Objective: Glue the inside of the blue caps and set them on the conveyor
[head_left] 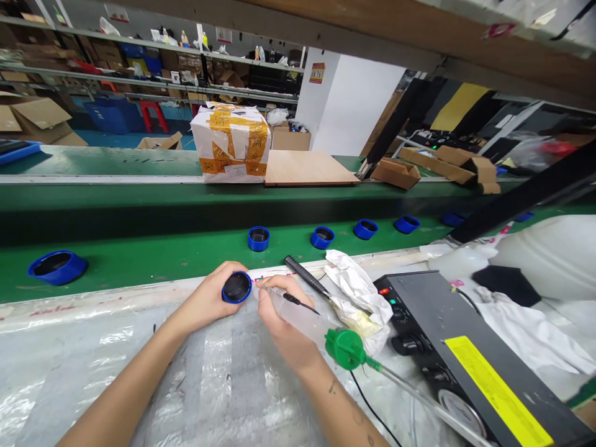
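Note:
My left hand [215, 292] is closed around a round blue cup-shaped part [237, 287] with a dark inside, its opening tilted toward me. In my right hand [285, 323] is a clear dispensing syringe [305, 321], gripped like a pen. Its tip points left at the rim of the blue part; whether they touch I cannot tell. A green cap [345, 349] closes the syringe's back end, and a clear air hose runs from it to the lower right. A thin black cable also lies along the barrel.
Several similar blue parts [258, 238] stand on the green conveyor belt [153, 254] ahead. Right of my hands are a black-handled tool [307, 276], crumpled white paper [356, 292] and a black dispenser box [465, 354]. A taped carton [231, 143] stands beyond the belt; a shelf beam hangs overhead.

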